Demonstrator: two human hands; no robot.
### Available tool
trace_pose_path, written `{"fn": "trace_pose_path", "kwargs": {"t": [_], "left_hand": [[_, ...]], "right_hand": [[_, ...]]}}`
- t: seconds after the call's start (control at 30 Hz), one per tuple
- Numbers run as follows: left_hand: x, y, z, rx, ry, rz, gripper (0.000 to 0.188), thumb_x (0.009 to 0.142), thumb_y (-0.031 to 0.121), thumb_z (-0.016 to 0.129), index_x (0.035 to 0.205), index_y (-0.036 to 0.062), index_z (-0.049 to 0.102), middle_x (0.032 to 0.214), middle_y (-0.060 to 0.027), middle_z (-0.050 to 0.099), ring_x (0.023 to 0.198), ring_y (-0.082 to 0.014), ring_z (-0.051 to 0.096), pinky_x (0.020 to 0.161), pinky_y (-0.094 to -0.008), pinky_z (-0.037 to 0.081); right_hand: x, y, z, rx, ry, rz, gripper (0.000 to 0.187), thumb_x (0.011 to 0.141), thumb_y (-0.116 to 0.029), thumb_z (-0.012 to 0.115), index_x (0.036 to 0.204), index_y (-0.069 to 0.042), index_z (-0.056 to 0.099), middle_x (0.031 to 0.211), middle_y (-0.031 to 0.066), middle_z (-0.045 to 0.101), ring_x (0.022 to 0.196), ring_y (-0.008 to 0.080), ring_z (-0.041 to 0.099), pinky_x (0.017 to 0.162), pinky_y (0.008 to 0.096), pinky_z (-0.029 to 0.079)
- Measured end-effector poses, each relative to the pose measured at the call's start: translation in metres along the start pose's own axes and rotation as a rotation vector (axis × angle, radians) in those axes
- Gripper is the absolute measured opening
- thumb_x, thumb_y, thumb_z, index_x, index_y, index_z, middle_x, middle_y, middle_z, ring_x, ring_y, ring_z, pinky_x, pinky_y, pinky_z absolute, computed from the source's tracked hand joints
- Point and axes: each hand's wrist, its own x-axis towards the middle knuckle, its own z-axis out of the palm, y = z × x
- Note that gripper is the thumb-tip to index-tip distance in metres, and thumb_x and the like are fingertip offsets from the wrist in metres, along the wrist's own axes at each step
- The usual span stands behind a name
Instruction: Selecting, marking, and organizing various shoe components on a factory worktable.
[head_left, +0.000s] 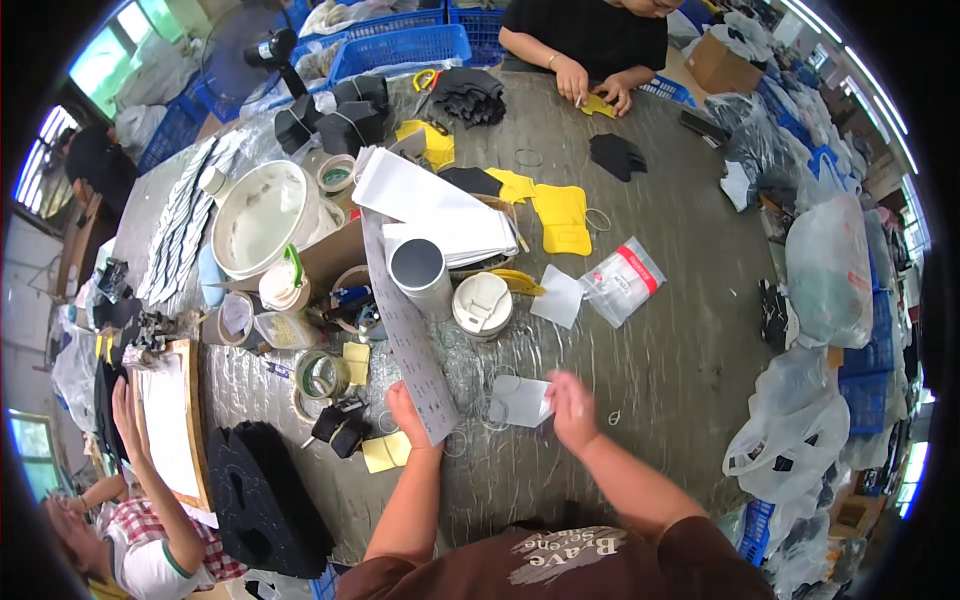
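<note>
Brown shirt [640, 565] sits nearest; beyond, my right hand [573, 410] has fingers clamped on the pale sheet [521, 402] over the bench [680, 400]. My left hand [402, 408] meets the grey strip [412, 355]; its fingers' grip I cannot tell.

Bright | left windows [103, 66] glaring | tube lights [878, 90] upper right | tabletop [680, 370] sheen | right hand [573, 411] blurred | edges bent, corners black

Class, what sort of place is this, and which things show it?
Probably a workshop, perhaps one that handles cut pieces: a pile of black pieces and a flat yellow piece lie on a large table, with blue crates behind.
</note>
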Motion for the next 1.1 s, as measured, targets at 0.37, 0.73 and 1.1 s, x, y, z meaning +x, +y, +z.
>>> {"fn": "trace_pose_path", "kwargs": {"t": [0.37, 0.73, 1.1], "left_hand": [[0.002, -0.022, -0.028, 1.4, -0.064, 0.843, 0.017, 0.089, 0.018, 0.048, 0.097, 0.0039, 0.051, 0.093, -0.0078, 0.05, 0.083, -0.0184, 0.054, 0.074, -0.0312, 0.046], [-0.021, -0.056, -0.088, 1.184, 0.088, 0.597, 0.014, 0.088, 0.014, 0.05, 0.098, 0.004, 0.051, 0.095, -0.0086, 0.051, 0.083, -0.0185, 0.054, 0.073, -0.0312, 0.047], [-0.009, -0.031, -0.031, 0.833, 0.106, 0.47, 0.014, 0.086, 0.01, 0.052, 0.099, 0.0041, 0.051, 0.098, -0.0093, 0.052, 0.082, -0.0186, 0.054, 0.072, -0.0312, 0.048]], "right_hand": [[0.348, 0.041, -0.037, -0.424, 0.361, -0.013, 0.016, 0.079, -0.019, 0.066, 0.085, -0.005, 0.063, 0.082, 0.0143, 0.066, 0.079, 0.0309, 0.063, 0.069, 0.0389, 0.049], [0.437, 0.058, -0.012, -0.809, 0.271, 0.362, 0.023, 0.082, -0.032, 0.063, 0.098, -0.015, 0.064, 0.101, 0.0073, 0.065, 0.097, 0.0262, 0.062, 0.078, 0.0393, 0.05], [0.301, 0.022, -0.04, 0.037, 0.082, -0.115, 0.006, 0.08, -0.006, 0.059, 0.08, -0.003, 0.055, 0.072, 0.0052, 0.059, 0.066, 0.0115, 0.055, 0.062, 0.0258, 0.044]]}}
